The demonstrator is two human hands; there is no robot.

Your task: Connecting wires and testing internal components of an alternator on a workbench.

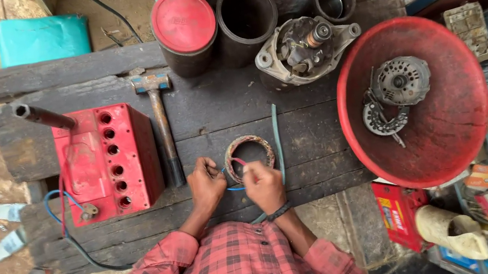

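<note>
Risk: the red and blue wires (235, 179) could slip from the pinch and short on the red battery (108, 162) at left, since both leads look live. Winding ring (250, 158) lies flat at frame centre on the dark bench (212, 106). Left hand (207, 187) pinches wire at the ring's left edge; right hand (263, 183) fingers clamped on the lower rim, both wrists bent inward.

shirt: red-and-dark plaid, buttoned | sleeves: rolled to forearms | right wrist: dark band (279, 211)
</note>
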